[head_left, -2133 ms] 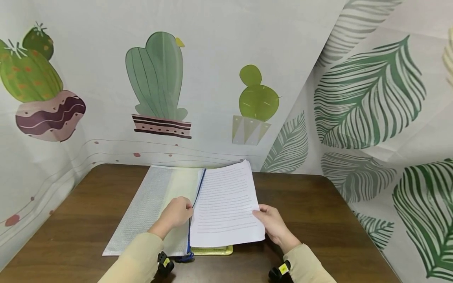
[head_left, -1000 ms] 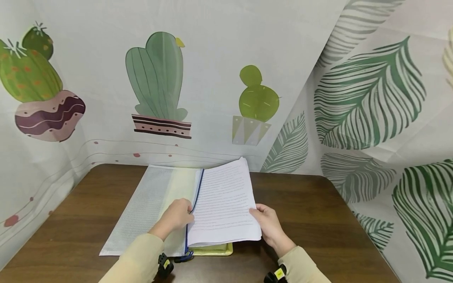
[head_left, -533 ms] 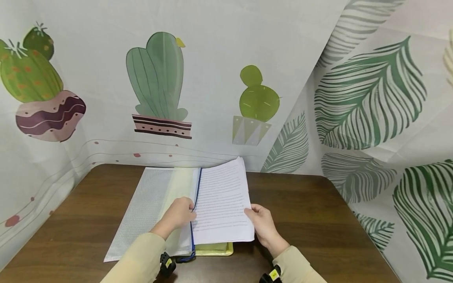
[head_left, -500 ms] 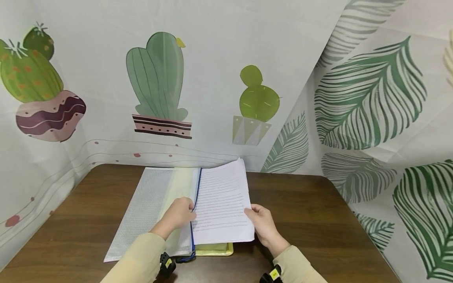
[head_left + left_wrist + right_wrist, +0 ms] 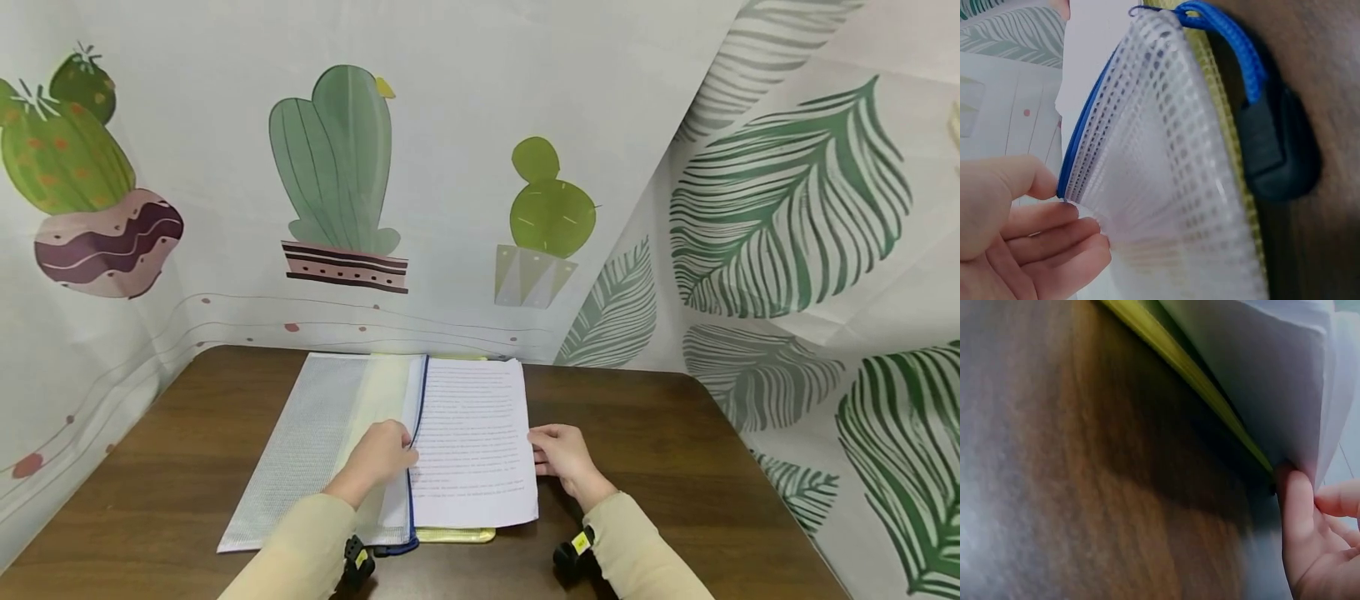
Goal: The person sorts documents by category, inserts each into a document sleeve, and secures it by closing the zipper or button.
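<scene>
In the head view my left hand (image 5: 378,454) is at the opening of a white mesh zipper pouch (image 5: 307,450). Thumb and index finger pinch its blue-zipped edge (image 5: 1088,119), lifting it in the left wrist view. A stack of printed paper (image 5: 472,442) lies right of that edge, its left side partly under the zip. My right hand (image 5: 562,458) pinches the stack's right edge; the right wrist view shows the sheets (image 5: 1272,381) between thumb and fingers. Beneath the papers, a yellow-edged pouch (image 5: 457,535) shows at the near and far ends.
The brown wooden table (image 5: 637,467) carries everything. A blue zipper pull cord with a black tab (image 5: 1279,144) hangs at the pouch's near corner. A fabric backdrop (image 5: 450,167) with printed cacti and leaves stands behind the table and along its sides.
The papers have shifted left towards the white pouch, and their raised far end has come down flatter. My right hand moved left with them. The left hand keeps its hold with little movement.
</scene>
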Demonstrator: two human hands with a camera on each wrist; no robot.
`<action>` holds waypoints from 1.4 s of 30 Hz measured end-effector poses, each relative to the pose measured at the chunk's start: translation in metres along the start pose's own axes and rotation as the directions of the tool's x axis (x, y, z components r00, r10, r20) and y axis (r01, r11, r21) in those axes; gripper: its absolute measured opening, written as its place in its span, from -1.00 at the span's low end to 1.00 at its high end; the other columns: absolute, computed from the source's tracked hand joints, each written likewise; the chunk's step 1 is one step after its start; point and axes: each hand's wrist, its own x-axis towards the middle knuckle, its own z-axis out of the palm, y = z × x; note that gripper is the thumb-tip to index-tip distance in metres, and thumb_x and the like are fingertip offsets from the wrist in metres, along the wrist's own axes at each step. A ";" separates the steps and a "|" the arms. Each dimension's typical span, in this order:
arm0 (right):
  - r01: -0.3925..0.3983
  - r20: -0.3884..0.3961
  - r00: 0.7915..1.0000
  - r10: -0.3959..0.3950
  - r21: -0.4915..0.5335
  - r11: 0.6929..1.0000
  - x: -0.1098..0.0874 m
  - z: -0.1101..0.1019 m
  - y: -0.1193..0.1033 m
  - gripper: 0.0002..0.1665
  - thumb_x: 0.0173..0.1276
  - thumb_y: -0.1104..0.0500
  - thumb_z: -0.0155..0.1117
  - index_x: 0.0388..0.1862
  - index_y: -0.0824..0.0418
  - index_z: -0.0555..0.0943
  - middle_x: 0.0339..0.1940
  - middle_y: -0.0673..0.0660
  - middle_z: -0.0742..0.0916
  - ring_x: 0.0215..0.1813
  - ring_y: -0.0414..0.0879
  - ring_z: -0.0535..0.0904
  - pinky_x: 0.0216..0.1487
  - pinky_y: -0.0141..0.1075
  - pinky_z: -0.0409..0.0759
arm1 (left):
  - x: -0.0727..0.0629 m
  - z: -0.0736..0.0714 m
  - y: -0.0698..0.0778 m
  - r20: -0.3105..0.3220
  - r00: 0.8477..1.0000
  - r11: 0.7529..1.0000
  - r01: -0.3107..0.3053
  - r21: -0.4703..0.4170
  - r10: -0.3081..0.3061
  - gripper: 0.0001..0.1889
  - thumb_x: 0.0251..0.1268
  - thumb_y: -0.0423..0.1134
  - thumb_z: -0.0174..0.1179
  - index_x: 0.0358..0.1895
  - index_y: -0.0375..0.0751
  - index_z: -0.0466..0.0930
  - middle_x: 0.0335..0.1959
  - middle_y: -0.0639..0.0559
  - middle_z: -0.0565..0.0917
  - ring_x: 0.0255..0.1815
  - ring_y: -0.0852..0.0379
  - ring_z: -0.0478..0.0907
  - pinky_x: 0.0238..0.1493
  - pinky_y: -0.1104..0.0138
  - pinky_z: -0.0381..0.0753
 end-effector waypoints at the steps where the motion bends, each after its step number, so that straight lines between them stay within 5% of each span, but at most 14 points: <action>1: 0.000 0.000 1.000 0.000 -0.008 1.000 0.000 0.000 0.000 -0.66 0.30 0.27 0.16 -0.04 0.50 0.56 -0.45 0.18 0.72 -0.52 -0.14 0.64 -0.51 -0.30 0.65 | 0.000 0.000 0.001 -0.010 1.000 1.000 -0.003 0.002 0.003 -0.83 0.07 -0.35 0.18 -0.63 -0.24 0.48 -0.67 0.06 0.44 -0.63 0.18 0.32 -0.61 0.41 0.27; 5: 0.000 0.009 1.000 0.001 -0.035 0.999 0.002 0.001 0.000 -0.69 0.26 0.30 0.19 -0.10 0.52 0.57 -0.46 0.21 0.72 -0.51 -0.12 0.65 -0.50 -0.28 0.66 | 0.000 0.003 0.002 -0.038 0.999 1.000 0.003 0.003 -0.003 -0.63 0.11 -0.38 0.14 -0.78 -0.10 0.26 -0.78 0.14 0.25 -0.72 0.24 0.20 -0.67 0.45 0.14; 13: 0.024 -0.001 1.000 -0.024 -0.051 0.998 0.003 0.000 0.001 -0.74 0.19 0.37 0.21 -0.16 0.52 0.59 -0.50 0.21 0.72 -0.53 -0.10 0.66 -0.51 -0.25 0.67 | -0.002 0.005 0.002 -0.049 0.998 0.999 0.032 -0.002 -0.032 -0.79 0.16 -0.34 0.13 -0.62 -0.20 0.46 -0.69 0.06 0.42 -0.67 0.20 0.32 -0.67 0.43 0.24; 28: 0.010 0.004 1.000 -0.011 0.135 0.991 -0.008 -0.002 -0.018 -0.74 0.16 0.39 0.24 -0.18 0.54 0.59 -0.60 0.09 0.70 -0.59 -0.16 0.61 -0.56 -0.34 0.62 | -0.007 0.003 0.004 -0.107 0.994 1.000 -0.011 -0.003 0.011 -0.81 0.16 -0.36 0.11 -0.61 -0.21 0.42 -0.69 0.04 0.41 -0.66 0.18 0.32 -0.64 0.41 0.24; 42: 0.018 0.067 0.997 -0.028 0.142 0.990 -0.015 -0.002 -0.023 -0.66 0.15 0.39 0.26 -0.12 0.59 0.55 -0.60 0.05 0.71 -0.58 -0.19 0.63 -0.53 -0.35 0.63 | -0.011 0.005 0.010 -0.111 0.992 0.998 -0.057 -0.016 0.055 -0.81 0.15 -0.38 0.10 -0.61 -0.20 0.42 -0.67 0.04 0.42 -0.64 0.17 0.32 -0.63 0.40 0.26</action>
